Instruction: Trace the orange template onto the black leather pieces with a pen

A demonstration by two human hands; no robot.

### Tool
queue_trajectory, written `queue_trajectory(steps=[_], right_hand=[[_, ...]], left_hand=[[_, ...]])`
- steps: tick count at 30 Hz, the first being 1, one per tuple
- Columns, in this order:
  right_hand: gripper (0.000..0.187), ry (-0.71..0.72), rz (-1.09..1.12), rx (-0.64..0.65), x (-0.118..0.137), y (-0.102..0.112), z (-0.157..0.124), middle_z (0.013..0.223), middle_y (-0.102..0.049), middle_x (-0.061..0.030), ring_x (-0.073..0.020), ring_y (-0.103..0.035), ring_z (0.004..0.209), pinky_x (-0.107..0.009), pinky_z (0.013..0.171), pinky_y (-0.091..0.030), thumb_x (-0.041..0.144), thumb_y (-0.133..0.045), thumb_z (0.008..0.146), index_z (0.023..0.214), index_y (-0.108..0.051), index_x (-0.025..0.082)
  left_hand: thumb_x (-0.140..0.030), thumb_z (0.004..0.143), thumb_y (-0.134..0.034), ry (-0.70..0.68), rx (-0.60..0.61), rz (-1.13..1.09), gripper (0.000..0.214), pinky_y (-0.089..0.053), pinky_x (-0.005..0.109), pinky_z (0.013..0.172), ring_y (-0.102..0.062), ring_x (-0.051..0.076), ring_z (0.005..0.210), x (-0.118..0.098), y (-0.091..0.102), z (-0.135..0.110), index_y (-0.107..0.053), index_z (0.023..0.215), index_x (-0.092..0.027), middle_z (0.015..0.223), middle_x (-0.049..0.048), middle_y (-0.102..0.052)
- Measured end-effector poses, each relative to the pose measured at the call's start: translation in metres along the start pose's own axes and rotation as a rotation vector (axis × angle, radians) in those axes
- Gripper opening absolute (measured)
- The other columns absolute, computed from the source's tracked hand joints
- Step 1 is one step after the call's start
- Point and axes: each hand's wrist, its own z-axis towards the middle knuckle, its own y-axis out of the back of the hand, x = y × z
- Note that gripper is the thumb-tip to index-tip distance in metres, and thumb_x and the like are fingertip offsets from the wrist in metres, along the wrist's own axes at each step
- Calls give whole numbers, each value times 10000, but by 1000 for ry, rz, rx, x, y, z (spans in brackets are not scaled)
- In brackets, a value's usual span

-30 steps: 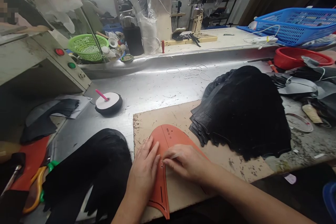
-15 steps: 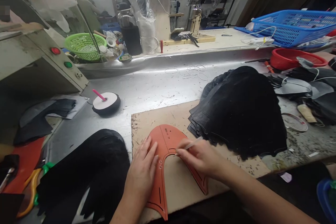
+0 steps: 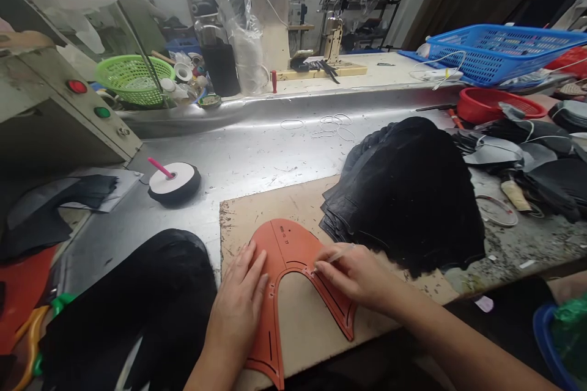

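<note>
- Centre of the clock: the orange template (image 3: 288, 247) lies flat on the brown board (image 3: 302, 317), curved end at twelve, two legs towards six.
- Nine o'clock side, and the left hand (image 3: 239, 296) is palm down on the template, its grip spread out flat with nothing grasped.
- Over at three, the right hand (image 3: 355, 272) has its grip pinched round a slim pale pen (image 3: 340, 253), tip at the template's inner curve, about one o'clock.
- Two o'clock, a big black stack (image 3: 408, 195) overlaps the board!
- Nine o'clock, past the left hand: black cut-outs (image 3: 137, 293) on the metal bench (image 3: 247, 162).
- Between ten and eleven, a roll (image 3: 177, 184) with a pink stick (image 3: 159, 167) in its middle.
</note>
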Motion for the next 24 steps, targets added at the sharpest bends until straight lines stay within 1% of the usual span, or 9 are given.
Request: queue_trajectory(steps=[4,9,16,18,20,22,24], right_hand=[[231,9,-15,-16,-1,-5,2,819,-690,-20,-146,-637,777,-227,696,-446,268,-444,908,832,-650,195],[220,12,-59,-5,-2,-11,2,819,-689,-17,-149,-633,769,-237,689,-436,273,-450,910,850,-647,195],[241,9,-44,-8,-3,-6,3,847,-698,-30,-165,-642,805,-245,707,-447,278,-439,909,854,-658,193],[246,-22,-36,-16,0,-4,2,866,-698,-34,-169,-641,820,-251,715,-448,266,-433,907,839,-657,190],[230,-33,24,-10,6,-5,-1,872,-695,-33,-159,-637,821,-242,723,-452,249,-442,905,843,-654,188],[192,17,130,48,16,-12,-6,874,-693,-29,-144,-632,823,-226,739,-457,235,-469,901,882,-653,184],[169,123,230,126,29,-25,-11,887,-697,-29,-138,-628,828,-221,758,-459,227,-496,900,930,-655,179]], left_hand=[[-303,918,-405,-20,-12,13,370,-458,391,997,-494,227,1241,-1,1,0,-556,1236,-189,1354,82,-527],[-305,916,-412,-15,-5,-12,368,-456,402,999,-490,229,1244,-1,2,0,-546,1244,-207,1361,77,-521],[-310,921,-395,-18,-13,5,364,-466,406,988,-501,231,1234,-2,3,0,-560,1225,-198,1339,80,-542],[-314,920,-397,-6,-7,-8,365,-461,410,994,-498,230,1236,-2,2,0,-557,1229,-202,1343,78,-539],[-314,921,-395,6,-1,-30,367,-452,419,1003,-494,231,1240,-3,1,-1,-555,1233,-204,1349,81,-532],[-315,922,-392,18,5,-54,369,-441,429,1013,-486,232,1247,-3,1,-2,-552,1235,-205,1357,84,-524],[-309,921,-392,27,11,-73,367,-432,433,1022,-477,230,1255,-4,0,-3,-549,1236,-207,1365,84,-515]])
